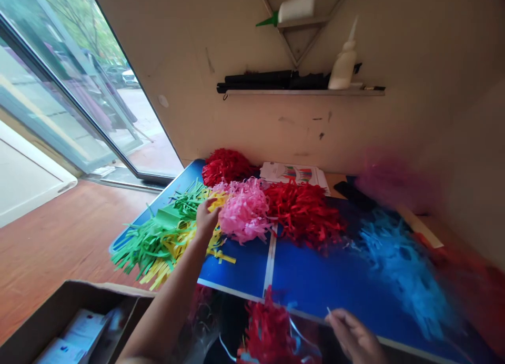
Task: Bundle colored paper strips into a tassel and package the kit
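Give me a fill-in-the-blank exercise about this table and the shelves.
1. The tabletop is ____.
2. The green-tipped bottle lies on its ____.
3. The other bottle stands on the ____ shelf.
4. The left hand is nearer the pink pile than the ____ hand is.

Missing words: blue; side; lower; right.

I see green fringe, yellow fringe, pink fringe, red fringe and light-blue fringe against a blue tabletop with a white stripe, and a white bottle with a green nozzle.
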`<state>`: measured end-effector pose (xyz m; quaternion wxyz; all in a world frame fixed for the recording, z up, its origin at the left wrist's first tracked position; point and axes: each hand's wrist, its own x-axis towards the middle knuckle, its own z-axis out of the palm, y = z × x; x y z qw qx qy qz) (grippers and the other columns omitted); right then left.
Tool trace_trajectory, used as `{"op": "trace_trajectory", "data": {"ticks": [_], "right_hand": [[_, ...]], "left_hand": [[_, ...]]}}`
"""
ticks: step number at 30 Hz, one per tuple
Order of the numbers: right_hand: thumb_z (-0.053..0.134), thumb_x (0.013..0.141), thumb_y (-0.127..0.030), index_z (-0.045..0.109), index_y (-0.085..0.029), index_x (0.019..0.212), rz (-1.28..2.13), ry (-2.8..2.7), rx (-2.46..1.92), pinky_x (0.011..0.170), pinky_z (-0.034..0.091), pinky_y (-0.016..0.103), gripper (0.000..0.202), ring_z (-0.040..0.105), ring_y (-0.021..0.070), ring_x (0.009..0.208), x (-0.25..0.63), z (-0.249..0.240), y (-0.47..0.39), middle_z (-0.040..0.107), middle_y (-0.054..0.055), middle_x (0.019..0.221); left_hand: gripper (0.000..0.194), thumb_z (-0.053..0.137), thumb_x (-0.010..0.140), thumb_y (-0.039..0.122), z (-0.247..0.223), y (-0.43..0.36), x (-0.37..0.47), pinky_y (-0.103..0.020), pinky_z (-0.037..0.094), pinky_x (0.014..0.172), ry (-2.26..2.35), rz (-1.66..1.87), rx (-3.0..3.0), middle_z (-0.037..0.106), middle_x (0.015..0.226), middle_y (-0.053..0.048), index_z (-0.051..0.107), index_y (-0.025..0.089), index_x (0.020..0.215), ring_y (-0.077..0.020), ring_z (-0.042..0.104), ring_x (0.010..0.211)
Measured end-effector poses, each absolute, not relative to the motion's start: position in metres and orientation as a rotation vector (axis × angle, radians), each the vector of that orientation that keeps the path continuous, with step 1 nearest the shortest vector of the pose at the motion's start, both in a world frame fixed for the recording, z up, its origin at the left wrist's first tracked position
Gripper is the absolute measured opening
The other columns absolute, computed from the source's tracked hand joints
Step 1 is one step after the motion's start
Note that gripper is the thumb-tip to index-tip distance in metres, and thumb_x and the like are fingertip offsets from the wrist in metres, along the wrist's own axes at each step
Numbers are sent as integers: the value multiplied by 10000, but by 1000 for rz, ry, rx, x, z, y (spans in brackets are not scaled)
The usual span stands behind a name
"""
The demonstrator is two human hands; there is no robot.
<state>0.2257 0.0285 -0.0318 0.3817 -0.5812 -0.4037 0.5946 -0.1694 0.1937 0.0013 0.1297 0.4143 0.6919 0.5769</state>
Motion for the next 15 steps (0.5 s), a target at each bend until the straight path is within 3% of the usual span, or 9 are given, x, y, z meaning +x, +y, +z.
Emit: {"op": "trace_trajectory", "data": {"ticks": [2, 4, 9, 15], "right_hand": [[752, 612, -662, 683, -188, 650, 1528, -1025, -1481, 582, 457, 224, 481, 524, 161, 629, 224, -31, 28, 597, 23, 632], [754, 609, -661, 668, -187, 638, 1507, -1001, -1481, 559, 445, 220, 483, 514, 157, 619, 218, -32, 27, 577, 16, 618], [725, 619, -688, 651, -186, 652, 1516, -989, -1469, 484, 385, 203, 509, 437, 123, 538, 203, -38, 25, 493, -19, 554], [714, 612, -702, 690, -194, 618, 1570, -1135, -1479, 560, 463, 228, 509, 519, 159, 572, 210, -38, 28, 580, 17, 568]], "left_hand": [[311, 594, 708, 204, 10, 195, -171, -495, 377, 1026, 2119, 1701, 1266, 646, 1118, -113, 647, 175, 1013, -301, 522, 1179], [300, 549, 796, 205, 19, 204, -165, -468, 349, 1066, 2147, 1644, 1381, 622, 1207, -100, 635, 197, 1083, -274, 492, 1234], [183, 579, 901, 263, 26, 253, -136, -382, 510, 897, 2049, 1172, 1628, 685, 1066, -63, 665, 183, 1043, -196, 640, 984], [316, 588, 920, 338, 11, 266, -133, -427, 542, 861, 2097, 816, 1630, 610, 1202, -88, 583, 170, 1187, -216, 623, 1020]]}}
